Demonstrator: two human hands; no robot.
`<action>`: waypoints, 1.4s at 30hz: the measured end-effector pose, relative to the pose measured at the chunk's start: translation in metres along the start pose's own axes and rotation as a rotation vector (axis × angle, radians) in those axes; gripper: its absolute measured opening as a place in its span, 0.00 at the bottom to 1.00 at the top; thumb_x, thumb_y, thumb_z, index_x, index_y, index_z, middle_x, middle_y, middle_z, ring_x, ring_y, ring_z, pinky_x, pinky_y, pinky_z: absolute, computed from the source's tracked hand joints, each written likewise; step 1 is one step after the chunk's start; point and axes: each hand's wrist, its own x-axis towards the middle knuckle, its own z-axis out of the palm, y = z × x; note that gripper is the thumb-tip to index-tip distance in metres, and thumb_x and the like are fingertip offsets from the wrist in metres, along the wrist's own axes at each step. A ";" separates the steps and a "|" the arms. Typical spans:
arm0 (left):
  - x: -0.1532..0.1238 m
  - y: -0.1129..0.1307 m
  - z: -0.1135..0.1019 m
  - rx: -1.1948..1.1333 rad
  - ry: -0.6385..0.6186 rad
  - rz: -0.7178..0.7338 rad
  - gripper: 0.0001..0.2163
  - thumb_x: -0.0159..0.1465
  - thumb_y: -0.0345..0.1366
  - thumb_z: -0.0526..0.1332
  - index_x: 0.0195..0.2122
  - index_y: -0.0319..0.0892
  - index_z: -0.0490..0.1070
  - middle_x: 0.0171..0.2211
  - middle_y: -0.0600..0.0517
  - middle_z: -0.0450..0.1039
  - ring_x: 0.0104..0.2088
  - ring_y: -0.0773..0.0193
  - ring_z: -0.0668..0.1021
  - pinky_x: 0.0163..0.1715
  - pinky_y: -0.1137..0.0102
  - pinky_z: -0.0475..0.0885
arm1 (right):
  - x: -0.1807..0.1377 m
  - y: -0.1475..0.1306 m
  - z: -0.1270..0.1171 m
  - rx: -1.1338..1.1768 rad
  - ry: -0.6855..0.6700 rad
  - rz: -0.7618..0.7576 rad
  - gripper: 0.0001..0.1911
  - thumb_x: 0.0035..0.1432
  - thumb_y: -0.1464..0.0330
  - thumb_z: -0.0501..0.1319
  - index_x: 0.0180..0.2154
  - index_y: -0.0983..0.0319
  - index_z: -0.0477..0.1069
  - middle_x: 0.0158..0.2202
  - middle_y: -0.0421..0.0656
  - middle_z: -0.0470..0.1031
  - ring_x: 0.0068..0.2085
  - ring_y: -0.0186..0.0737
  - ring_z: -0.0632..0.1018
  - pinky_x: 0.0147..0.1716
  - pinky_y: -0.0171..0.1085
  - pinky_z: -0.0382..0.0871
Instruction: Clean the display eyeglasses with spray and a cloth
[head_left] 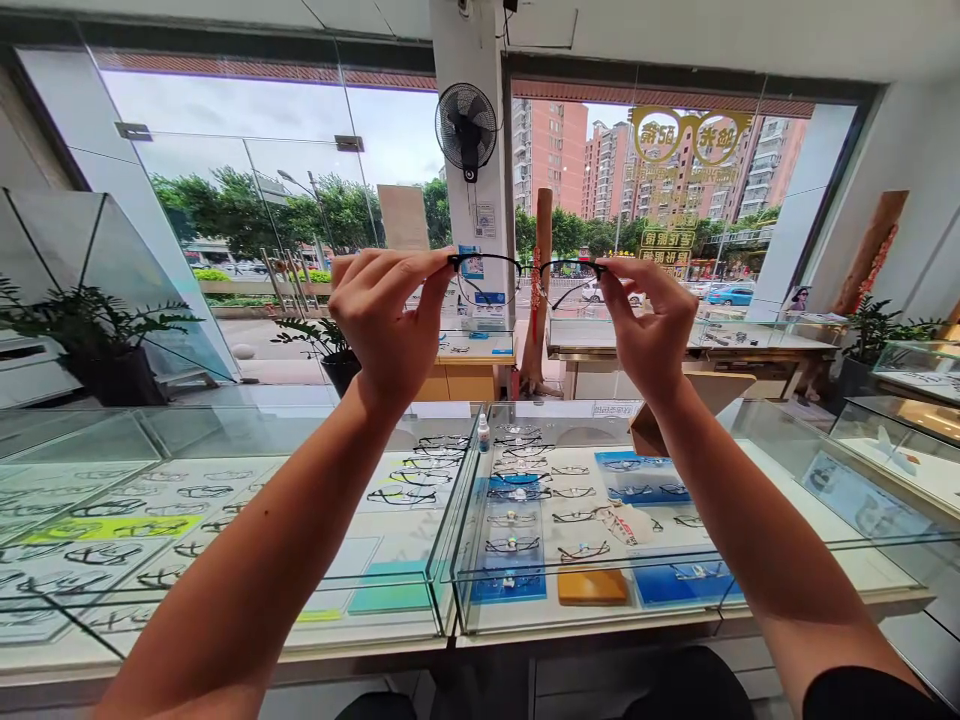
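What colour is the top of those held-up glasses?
The glasses' top rim is black, seen in the head view.

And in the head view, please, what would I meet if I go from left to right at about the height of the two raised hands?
Potted plant → left hand → eyeglasses held between the hands → right hand → blue car outside → leaning wooden trunk.

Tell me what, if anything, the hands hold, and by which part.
Black-topped eyeglasses, pinched at the outer front corners, one by the left hand, the other by the right hand.
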 end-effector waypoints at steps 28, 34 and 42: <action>-0.192 -0.003 -0.034 -0.016 -0.225 -0.418 0.08 0.71 0.38 0.67 0.45 0.45 0.86 0.39 0.45 0.86 0.39 0.56 0.84 0.43 0.62 0.74 | -0.182 0.004 0.057 0.440 -0.337 0.704 0.13 0.66 0.58 0.67 0.44 0.58 0.84 0.42 0.46 0.87 0.41 0.44 0.84 0.48 0.44 0.75; -0.179 0.026 -0.053 -0.080 -0.220 -0.301 0.08 0.69 0.33 0.68 0.47 0.48 0.85 0.38 0.48 0.85 0.37 0.59 0.83 0.41 0.63 0.76 | -0.207 -0.014 0.046 0.718 -0.232 1.100 0.20 0.57 0.53 0.74 0.45 0.59 0.85 0.42 0.47 0.88 0.45 0.46 0.85 0.53 0.47 0.78; -0.213 0.073 -0.092 -0.092 -0.157 -0.317 0.18 0.66 0.23 0.69 0.52 0.52 0.83 0.37 0.50 0.84 0.36 0.59 0.83 0.38 0.63 0.78 | -0.240 -0.073 0.004 0.700 -0.157 1.334 0.18 0.58 0.53 0.74 0.45 0.56 0.87 0.47 0.46 0.87 0.50 0.49 0.85 0.57 0.49 0.79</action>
